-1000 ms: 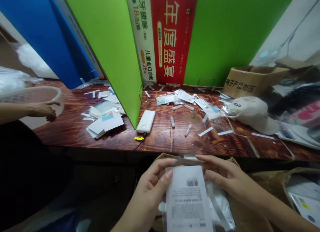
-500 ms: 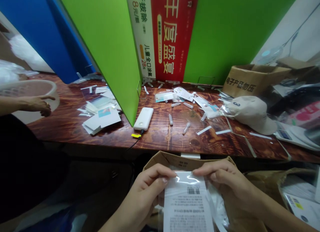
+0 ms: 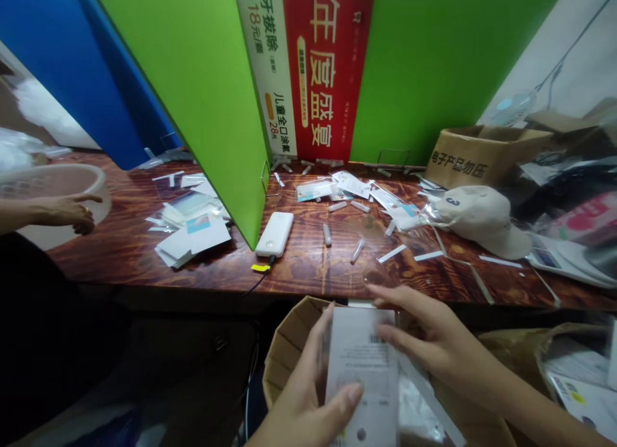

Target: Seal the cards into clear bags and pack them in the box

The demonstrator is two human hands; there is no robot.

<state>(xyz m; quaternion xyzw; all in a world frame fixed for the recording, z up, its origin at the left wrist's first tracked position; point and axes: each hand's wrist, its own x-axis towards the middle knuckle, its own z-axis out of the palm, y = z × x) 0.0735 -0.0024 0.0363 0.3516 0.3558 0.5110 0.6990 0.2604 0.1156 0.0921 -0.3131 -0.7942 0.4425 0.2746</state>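
Observation:
A flat white pack (image 3: 362, 370) with print and a barcode, in clear plastic film, is held upright over a cardboard box (image 3: 288, 347). My left hand (image 3: 313, 395) grips it from the left, thumb pressed on its face and fingers behind. By its upper right corner is my right hand (image 3: 424, 334), with index finger and thumb apart and the fingertips blurred. Whether the thumb touches the pack I cannot tell. A white strip (image 3: 436, 405) slants down beneath my right hand, beside crumpled clear plastic (image 3: 417, 411) in the box.
On the wooden table (image 3: 308, 273) lie a white power bank (image 3: 274, 234), small clear tubes (image 3: 357, 250), paper strips, a cap (image 3: 482, 219) and a scale (image 3: 554, 254). Green partitions (image 3: 424, 68) rise behind. Another person's hand (image 3: 67, 212) rests at a plastic basket (image 3: 91, 180) on the left.
The pack has risen slightly. My left hand has shifted from its top edge to its left side, thumb on the face. My right hand has let go of the top edge and spread its fingers.

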